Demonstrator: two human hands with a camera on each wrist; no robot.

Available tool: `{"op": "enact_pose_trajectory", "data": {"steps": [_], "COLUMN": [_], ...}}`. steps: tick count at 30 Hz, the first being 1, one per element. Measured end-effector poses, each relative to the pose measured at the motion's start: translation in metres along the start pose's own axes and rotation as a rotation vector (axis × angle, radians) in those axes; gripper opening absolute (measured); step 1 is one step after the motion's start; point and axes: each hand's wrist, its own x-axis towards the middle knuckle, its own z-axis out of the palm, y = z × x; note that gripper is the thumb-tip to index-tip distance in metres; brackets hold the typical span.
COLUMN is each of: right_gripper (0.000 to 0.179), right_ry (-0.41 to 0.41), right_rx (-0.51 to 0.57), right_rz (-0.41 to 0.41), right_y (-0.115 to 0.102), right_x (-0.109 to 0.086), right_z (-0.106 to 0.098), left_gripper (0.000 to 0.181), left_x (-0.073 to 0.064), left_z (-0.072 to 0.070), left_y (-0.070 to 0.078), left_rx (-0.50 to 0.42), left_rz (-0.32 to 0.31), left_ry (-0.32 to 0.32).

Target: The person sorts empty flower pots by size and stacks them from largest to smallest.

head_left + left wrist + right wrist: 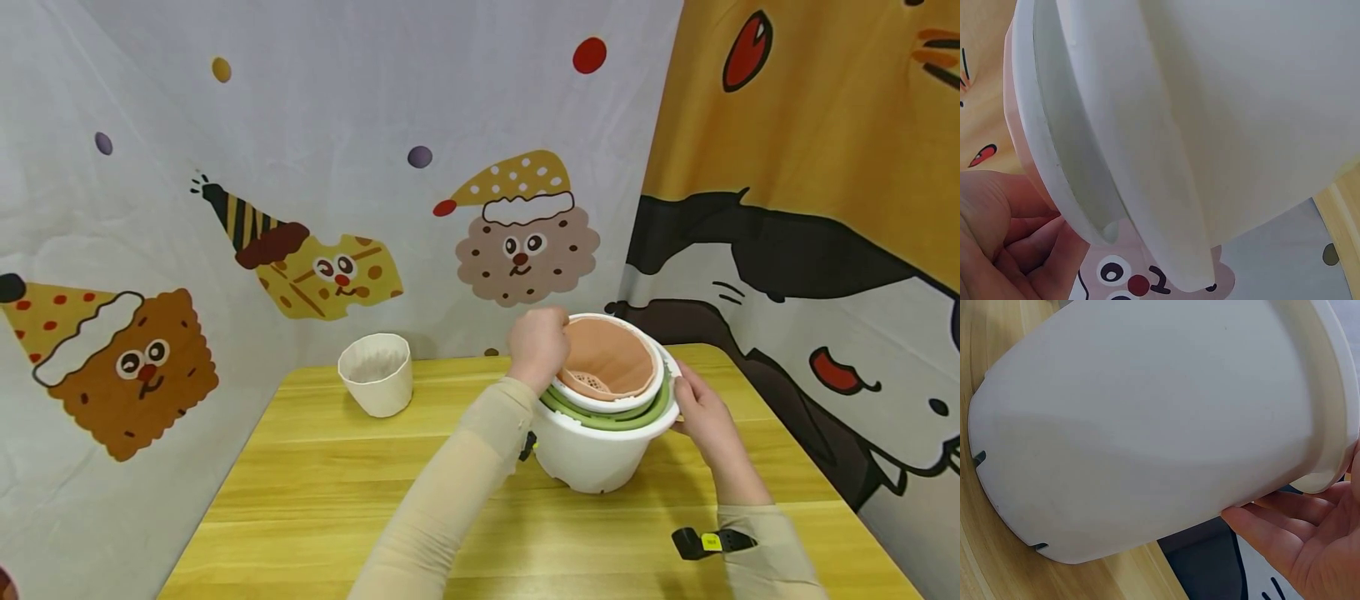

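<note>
A large white flowerpot [592, 458] stands on the table, holding a nested stack. Inside it sit a green pot [600, 422], a smaller white pot [617, 406] and, innermost, an orange flowerpot [611, 358] with small holes in its bottom. My left hand [540, 343] pinches the orange pot's rim on the far left side; its edge shows beyond the white rims in the left wrist view. With its thumb over the rim, my right hand [705, 412] grips the large white pot at the right. Fingers [1260, 531] press the pot's outer wall in the right wrist view.
A cream faceted pot [378, 383] stands apart at the back left of the wooden table [337, 500]. Cloth backdrops [337, 108] with cartoon prints hang right behind the table and along its right side. A strap with a black device [708, 543] sits on the right wrist.
</note>
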Motion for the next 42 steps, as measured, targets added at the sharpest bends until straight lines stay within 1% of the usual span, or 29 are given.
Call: {"op": "enact_pose_trajectory", "data": {"steps": [8, 12, 16, 20, 25, 29, 34, 42], "right_gripper": [0.062, 0.062, 0.062, 0.062, 0.062, 0.061, 0.062, 0.062], "right_ry": [-0.010, -0.012, -0.014, -0.011, -0.011, -0.013, -0.016, -0.015], "right_rx": [0.009, 0.010, 0.006, 0.000, -0.001, 0.003, 0.007, 0.009], "right_rz": [0.018, 0.017, 0.014, 0.016, 0.018, 0.015, 0.011, 0.010], "right_y": [-0.001, -0.002, -0.002, -0.002, -0.002, -0.002, -0.001, -0.001], "right_x": [0.000, 0.000, 0.000, 0.001, 0.001, 0.001, 0.002, 0.001], "right_z": [-0.001, -0.001, -0.001, -0.001, -0.001, -0.001, -0.001, -0.001], "left_gripper": [0.027, 0.029, 0.031, 0.030, 0.029, 0.030, 0.032, 0.040], "left_x": [-0.002, -0.004, -0.007, -0.009, -0.012, -0.014, -0.018, -0.025], "left_z": [-0.002, -0.003, -0.004, -0.005, -0.008, -0.010, -0.012, -0.013], "left_y": [0.001, 0.002, 0.001, -0.001, -0.005, -0.006, -0.007, -0.012], "left_rx": [-0.012, -0.020, -0.031, -0.080, -0.161, -0.185, -0.212, -0.260], "left_rz": [-0.011, -0.010, 0.007, 0.022, 0.023, 0.033, 0.047, 0.088], "left_ry": [-0.024, -0.019, -0.005, 0.013, 0.012, 0.006, 0.020, 0.037]}}
